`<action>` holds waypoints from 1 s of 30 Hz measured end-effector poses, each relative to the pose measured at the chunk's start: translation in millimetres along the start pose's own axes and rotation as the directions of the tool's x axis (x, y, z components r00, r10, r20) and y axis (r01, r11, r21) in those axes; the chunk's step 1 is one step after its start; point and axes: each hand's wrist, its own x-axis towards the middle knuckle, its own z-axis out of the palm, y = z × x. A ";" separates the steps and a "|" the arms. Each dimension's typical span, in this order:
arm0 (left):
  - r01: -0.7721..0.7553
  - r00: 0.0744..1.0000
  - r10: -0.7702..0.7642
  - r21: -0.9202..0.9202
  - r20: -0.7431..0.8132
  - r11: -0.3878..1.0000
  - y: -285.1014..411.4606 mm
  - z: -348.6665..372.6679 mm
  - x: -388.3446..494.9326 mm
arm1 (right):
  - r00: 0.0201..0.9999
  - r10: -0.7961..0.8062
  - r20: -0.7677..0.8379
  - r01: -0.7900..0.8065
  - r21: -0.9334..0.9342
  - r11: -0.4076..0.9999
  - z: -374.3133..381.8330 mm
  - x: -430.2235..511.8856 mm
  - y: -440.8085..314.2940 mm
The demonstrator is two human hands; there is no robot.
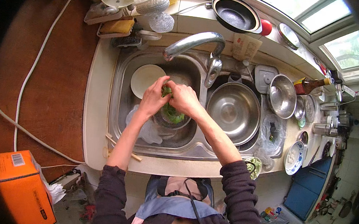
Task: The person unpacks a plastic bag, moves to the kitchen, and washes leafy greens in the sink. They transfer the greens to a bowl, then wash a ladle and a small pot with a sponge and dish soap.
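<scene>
Over the left basin of a double stainless-steel sink, my left hand and my right hand meet with fingertips almost touching. Both grip a green leafy vegetable, partly hidden by the fingers. Below them, more leafy greens lie in a round vessel whose far part is covered by my hands. Behind my left hand a white plate rests in the basin. A clear plastic bag lies near my left forearm.
A chrome faucet arches above the left basin. In the right basin sits a large steel bowl. Wooden chopsticks lie on the front edge. A bowl of cut green pieces stands by my right elbow; a black pan is on the ledge.
</scene>
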 end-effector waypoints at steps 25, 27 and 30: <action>-0.129 0.992 0.128 0.030 0.024 0.991 -52.0 18.0 -17.0 | 0.972 -0.122 -0.199 0.158 0.175 0.972 -10.5 -18.7 -10.6; -0.173 0.984 0.175 0.079 -0.018 0.982 -58.9 15.3 -18.4 | 0.972 -0.127 -0.198 0.174 0.241 0.955 -5.2 -15.5 -10.1; -0.189 0.981 0.193 0.205 0.002 0.960 -70.5 11.0 -17.8 | 0.975 -0.155 -0.160 0.196 0.294 0.935 4.4 -6.1 -2.4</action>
